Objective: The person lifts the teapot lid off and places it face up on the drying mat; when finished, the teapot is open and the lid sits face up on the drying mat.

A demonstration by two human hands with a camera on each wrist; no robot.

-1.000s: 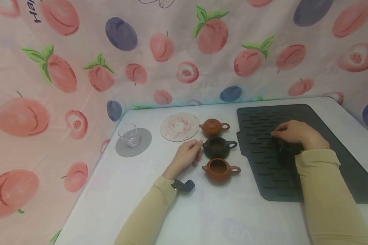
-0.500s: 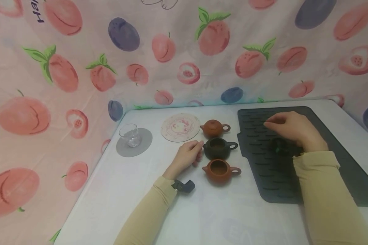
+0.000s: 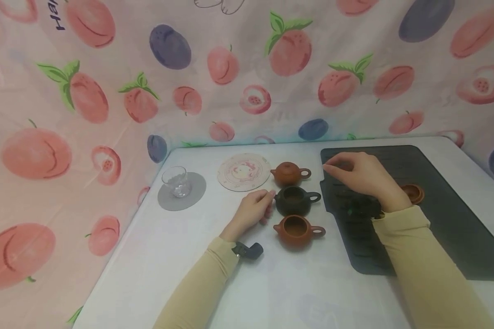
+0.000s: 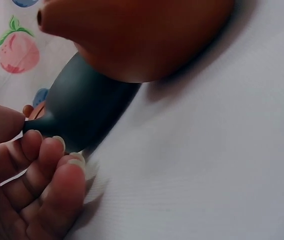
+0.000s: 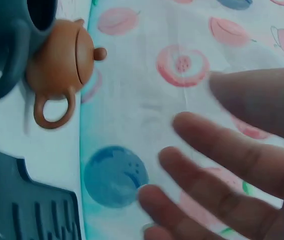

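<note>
Three small teapots stand in a column on the white table. My left hand pinches the spout of the middle, black teapot between thumb and fingertips; the left wrist view shows that black teapot close up. This pot has no lid on. In front of it is a reddish-brown teapot, also uncovered, and behind it a brown teapot with its lid on. Over the dark ridged mat hovers my right hand, fingers apart and holding nothing. A brown lid lies on the mat behind that wrist.
The dark mat covers the table's right side. Left of the teapots lies a round patterned coaster. Farther left, a glass cup stands on a grey round coaster. A fruit-print cloth hangs behind.
My right hand has let go of a small dark object on the mat, risen and moved left toward the teapots, uncovering the brown lid. My left hand stays at the black teapot's spout.
</note>
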